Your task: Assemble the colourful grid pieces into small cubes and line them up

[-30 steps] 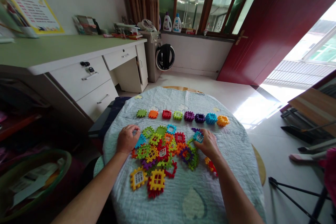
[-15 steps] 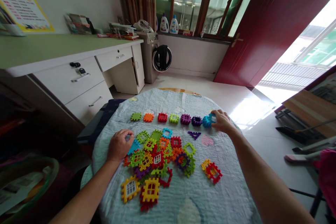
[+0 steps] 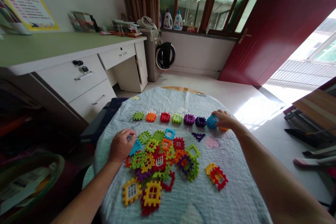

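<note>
At the right end of a row of small coloured blocks, my right hand (image 3: 223, 119) has its fingers closed on a blue block (image 3: 212, 121). An orange piece (image 3: 224, 129) shows under that hand. The row also has a dark purple block (image 3: 201, 121), a purple one (image 3: 189, 119) and a green one (image 3: 138, 116). My left hand (image 3: 123, 144) rests curled at the left edge of a loose pile, beside a blue piece (image 3: 135, 147); what its fingers hold, if anything, is hidden. A purple triangle (image 3: 198, 136) lies below the row.
Red and yellow pieces (image 3: 219, 178) lie apart on the cloth-covered table (image 3: 236, 196) at the right. A yellow window piece (image 3: 131, 191) is near the front. Beyond stand a desk (image 3: 86, 47), a washing machine (image 3: 153, 56) and a red door (image 3: 252, 38).
The blue block under my right hand now sits closer against the row's end, and the orange piece has come into view. The whole view has shifted slightly. My left hand stays beside the pile.
</note>
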Action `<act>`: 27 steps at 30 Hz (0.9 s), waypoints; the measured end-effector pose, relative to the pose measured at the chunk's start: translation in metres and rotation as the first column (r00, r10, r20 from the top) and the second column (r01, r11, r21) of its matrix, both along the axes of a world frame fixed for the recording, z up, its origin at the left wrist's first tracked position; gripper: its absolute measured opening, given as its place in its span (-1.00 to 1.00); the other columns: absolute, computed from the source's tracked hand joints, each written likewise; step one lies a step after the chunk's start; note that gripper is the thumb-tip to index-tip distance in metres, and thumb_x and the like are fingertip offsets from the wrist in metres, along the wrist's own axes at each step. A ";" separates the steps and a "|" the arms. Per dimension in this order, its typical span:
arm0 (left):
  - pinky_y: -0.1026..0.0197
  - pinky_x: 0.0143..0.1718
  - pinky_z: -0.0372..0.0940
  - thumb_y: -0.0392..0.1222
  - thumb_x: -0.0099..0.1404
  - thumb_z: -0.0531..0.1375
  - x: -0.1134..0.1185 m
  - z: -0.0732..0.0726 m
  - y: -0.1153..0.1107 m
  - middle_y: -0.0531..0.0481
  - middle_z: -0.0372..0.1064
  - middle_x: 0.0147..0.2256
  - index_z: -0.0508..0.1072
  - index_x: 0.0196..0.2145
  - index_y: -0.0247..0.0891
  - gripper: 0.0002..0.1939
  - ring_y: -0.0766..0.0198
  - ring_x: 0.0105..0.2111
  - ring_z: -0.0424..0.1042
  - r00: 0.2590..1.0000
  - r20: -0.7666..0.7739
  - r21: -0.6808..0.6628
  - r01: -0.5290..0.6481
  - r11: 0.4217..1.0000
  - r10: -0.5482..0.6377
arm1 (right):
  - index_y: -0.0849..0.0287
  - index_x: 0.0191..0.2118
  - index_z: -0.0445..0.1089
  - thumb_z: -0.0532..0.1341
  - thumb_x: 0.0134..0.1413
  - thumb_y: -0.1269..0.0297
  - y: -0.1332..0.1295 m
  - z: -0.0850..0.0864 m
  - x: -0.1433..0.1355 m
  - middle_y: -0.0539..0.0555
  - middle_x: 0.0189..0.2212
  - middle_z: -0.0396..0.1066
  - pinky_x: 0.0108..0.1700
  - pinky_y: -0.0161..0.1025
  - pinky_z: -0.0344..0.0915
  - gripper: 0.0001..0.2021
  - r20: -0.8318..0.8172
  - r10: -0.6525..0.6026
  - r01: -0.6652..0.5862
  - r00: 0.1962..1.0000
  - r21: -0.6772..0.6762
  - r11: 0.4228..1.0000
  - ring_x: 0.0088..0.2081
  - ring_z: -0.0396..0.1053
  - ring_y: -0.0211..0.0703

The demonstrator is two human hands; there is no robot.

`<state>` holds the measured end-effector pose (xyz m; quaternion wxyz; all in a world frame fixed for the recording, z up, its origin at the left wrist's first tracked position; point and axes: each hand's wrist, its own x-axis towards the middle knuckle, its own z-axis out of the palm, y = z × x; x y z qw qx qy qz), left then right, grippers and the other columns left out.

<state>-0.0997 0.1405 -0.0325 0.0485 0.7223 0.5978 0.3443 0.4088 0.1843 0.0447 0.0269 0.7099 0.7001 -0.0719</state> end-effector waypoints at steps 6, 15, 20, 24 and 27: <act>0.08 -0.06 0.29 -0.14 0.18 0.05 0.000 0.001 0.000 -0.11 0.49 -0.31 0.43 -0.43 -0.23 -0.81 0.09 -0.21 0.44 1.000 0.003 -0.007 0.002 1.000 -0.002 | 0.06 0.08 0.39 0.23 -0.32 0.43 -0.001 -0.008 0.000 0.20 0.02 0.33 -0.11 -0.06 0.22 -0.34 0.001 0.005 -0.005 1.000 0.045 0.999 -0.04 0.28 0.14; 0.07 -0.07 0.29 -0.14 0.18 0.05 0.001 0.002 0.000 -0.11 0.49 -0.32 0.42 -0.43 -0.23 -0.81 0.08 -0.23 0.44 1.000 0.006 -0.005 -0.006 1.000 0.006 | 0.11 0.11 0.32 0.16 -0.08 0.28 -0.063 -0.001 -0.012 0.20 0.03 0.34 0.00 0.00 0.25 -0.47 -0.191 0.002 0.093 0.982 0.486 0.869 0.01 0.28 0.10; 0.06 -0.06 0.28 -0.15 0.16 0.05 0.002 0.002 0.000 -0.12 0.49 -0.32 0.42 -0.44 -0.23 -0.82 0.07 -0.23 0.44 1.000 0.007 -0.002 -0.001 1.000 0.001 | 0.14 -0.12 0.41 0.12 -0.02 0.17 -0.126 -0.034 -0.036 0.13 -0.19 0.44 -0.26 -0.19 0.34 -0.66 -0.498 -0.019 0.270 0.867 0.438 0.857 -0.27 0.40 -0.11; 0.07 -0.07 0.29 -0.16 0.15 0.05 0.003 0.002 -0.001 -0.11 0.48 -0.32 0.42 -0.45 -0.21 -0.83 0.07 -0.24 0.43 1.000 0.011 -0.002 -0.010 1.000 0.010 | 0.15 -0.20 0.44 0.11 -0.08 0.11 -0.145 -0.066 -0.044 0.07 -0.35 0.48 -0.32 -0.21 0.33 -0.65 -0.631 -0.164 0.429 0.758 0.293 0.854 -0.40 0.40 -0.16; 0.08 -0.07 0.29 -0.15 0.17 0.05 0.003 0.001 -0.001 -0.11 0.48 -0.32 0.42 -0.45 -0.21 -0.82 0.07 -0.24 0.43 1.000 0.020 -0.005 -0.015 1.000 0.015 | 0.17 -0.21 0.46 0.10 -0.10 0.07 -0.148 -0.080 -0.045 0.06 -0.44 0.48 -0.29 -0.18 0.33 -0.62 -0.670 -0.226 0.513 0.708 0.267 0.816 -0.41 0.41 -0.12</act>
